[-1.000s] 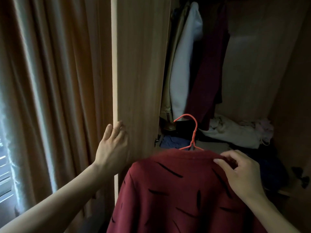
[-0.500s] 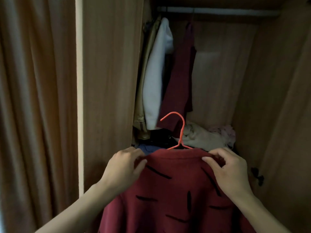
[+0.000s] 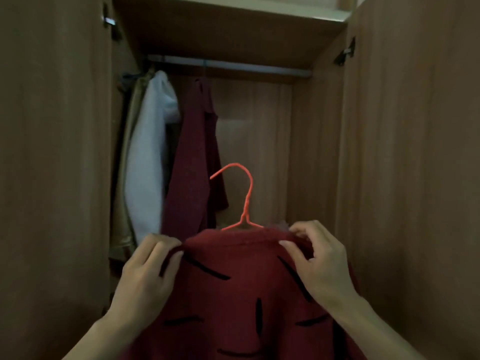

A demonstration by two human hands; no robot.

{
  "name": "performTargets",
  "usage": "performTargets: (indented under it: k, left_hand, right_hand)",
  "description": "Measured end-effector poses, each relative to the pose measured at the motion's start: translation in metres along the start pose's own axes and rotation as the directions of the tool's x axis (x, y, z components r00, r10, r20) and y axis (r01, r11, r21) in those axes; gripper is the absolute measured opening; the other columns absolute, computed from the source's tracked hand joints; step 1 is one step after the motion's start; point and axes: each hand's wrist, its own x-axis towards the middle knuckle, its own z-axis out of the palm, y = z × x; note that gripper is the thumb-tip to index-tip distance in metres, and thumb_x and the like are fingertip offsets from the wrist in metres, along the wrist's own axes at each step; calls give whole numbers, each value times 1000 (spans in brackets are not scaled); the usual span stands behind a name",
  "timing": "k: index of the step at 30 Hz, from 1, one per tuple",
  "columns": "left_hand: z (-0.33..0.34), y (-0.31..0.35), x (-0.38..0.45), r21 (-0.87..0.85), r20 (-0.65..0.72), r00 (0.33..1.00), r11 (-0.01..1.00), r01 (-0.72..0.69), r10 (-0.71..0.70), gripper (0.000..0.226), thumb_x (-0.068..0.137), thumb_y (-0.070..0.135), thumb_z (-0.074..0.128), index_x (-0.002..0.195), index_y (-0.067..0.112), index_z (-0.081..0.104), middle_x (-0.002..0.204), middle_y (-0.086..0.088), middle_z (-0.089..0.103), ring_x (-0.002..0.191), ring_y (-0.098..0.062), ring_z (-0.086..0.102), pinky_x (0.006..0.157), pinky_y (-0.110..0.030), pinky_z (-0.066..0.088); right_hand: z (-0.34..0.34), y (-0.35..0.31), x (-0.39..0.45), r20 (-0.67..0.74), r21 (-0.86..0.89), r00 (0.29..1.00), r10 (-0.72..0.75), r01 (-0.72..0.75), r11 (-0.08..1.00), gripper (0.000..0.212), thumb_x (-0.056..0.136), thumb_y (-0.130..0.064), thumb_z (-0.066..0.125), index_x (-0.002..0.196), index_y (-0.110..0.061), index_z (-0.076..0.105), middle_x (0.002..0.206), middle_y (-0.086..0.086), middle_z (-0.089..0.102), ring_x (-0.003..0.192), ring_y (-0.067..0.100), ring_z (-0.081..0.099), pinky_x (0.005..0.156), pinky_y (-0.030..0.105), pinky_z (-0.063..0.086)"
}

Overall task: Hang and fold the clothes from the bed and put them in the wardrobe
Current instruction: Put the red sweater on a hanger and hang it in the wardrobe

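Note:
A dark red top with black dashes (image 3: 233,294) hangs on an orange wire hanger (image 3: 244,198), held up in front of the open wardrobe. My left hand (image 3: 148,279) pinches the top's left shoulder and my right hand (image 3: 319,258) pinches the right shoulder. The hanger's hook points up and left, well below the metal rail (image 3: 259,68). On the rail hang a white garment (image 3: 148,157), a beige one (image 3: 130,141) and a dark red one (image 3: 192,162), all at the left.
The wardrobe's wooden doors stand open at both sides, the left door (image 3: 52,178) and the right door (image 3: 415,178). The right part of the rail is bare, with the wooden back panel (image 3: 259,152) behind it. A shelf board (image 3: 228,35) sits above the rail.
My left hand left the door edge and took hold of the top's left shoulder. The view has tilted up to the rail, and the hanger has risen with the top.

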Motion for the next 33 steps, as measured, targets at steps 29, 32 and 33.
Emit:
performTargets:
  k: [29,32,33]
  left_hand:
    - [255,-86,260,58,-344,888,951,-305,306,7,92,7,61,96,2,64,92,-7,58,87,-3,45,86,-4,34]
    - [283,-113,278,14,-347,886,946,-325,309,6,93,6,60,97,2,63,93,-6,56,87,-4,45,85,-5,34]
    - [292,-121,286,-4,-344,886,943,-333,311,5,93,5,61,97,2,62,94,-6,55,87,-5,46,85,-6,34]
  right_hand:
    - [28,203,233,-283,-348,931,-231,125,929,17,85,-17,73,87,-19,56,83,-8,51,75,9,48,68,10,36]
    - [46,216,251,-278,-408,919,-278,149,901,16,86,-16,72,87,-17,57,83,-6,50,73,9,47,69,7,35]
    - [51,220,259,-277,-432,917,-287,147,890,16,86,-16,72,87,-17,57,83,-7,50,72,10,47,68,8,35]
